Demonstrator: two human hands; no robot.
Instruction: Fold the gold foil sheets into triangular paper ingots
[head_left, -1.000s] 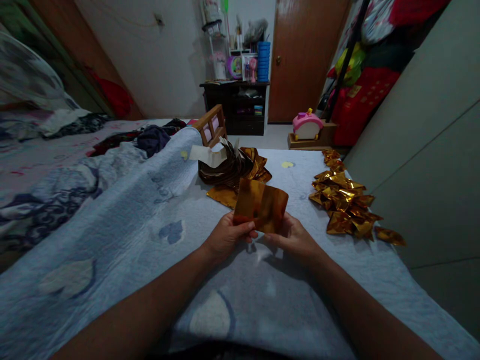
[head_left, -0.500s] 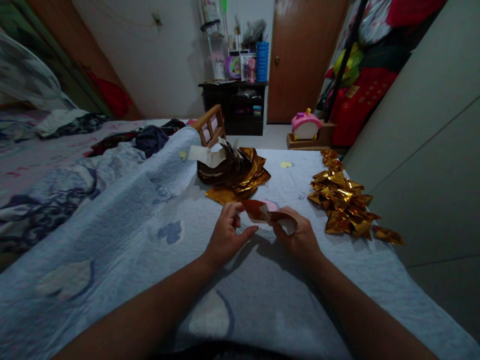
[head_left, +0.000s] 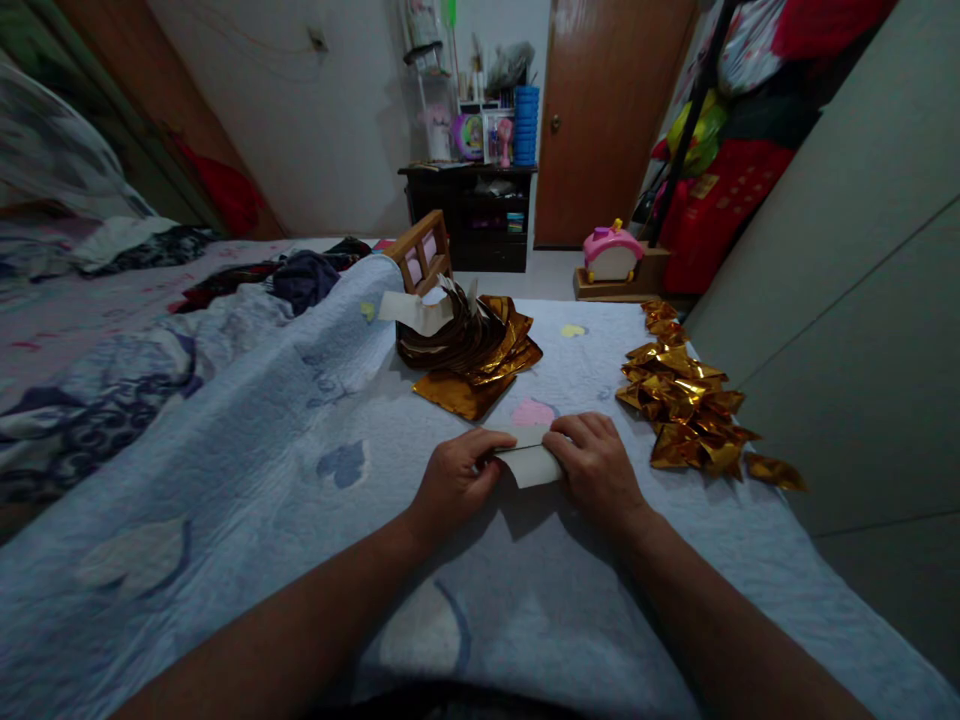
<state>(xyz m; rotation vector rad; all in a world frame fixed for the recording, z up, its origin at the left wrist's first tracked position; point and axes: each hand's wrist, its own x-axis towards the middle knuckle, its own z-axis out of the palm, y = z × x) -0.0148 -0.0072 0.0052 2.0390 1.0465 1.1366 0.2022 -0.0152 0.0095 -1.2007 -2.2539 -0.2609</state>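
Between my hands is a sheet of gold foil paper, its pale back facing me and a crease running across it. My left hand pinches its left side between thumb and fingers. On the opposite side my right hand grips it, fingers bent over the top edge. Just beyond lies a fanned stack of gold foil paper, with one loose gold sheet at its near side. Folded gold foil pieces are heaped to the right.
A pale blue quilt with heart shapes covers the surface under my hands. Its raised left side borders a bed with rumpled cloth. A wooden frame stands at the far edge. A pale cabinet rises at right.
The sheet turned from its gold face to its pale back and now shows a crease. My left hand let its edge loosen, then closed on it again. The stack and heap stayed put.
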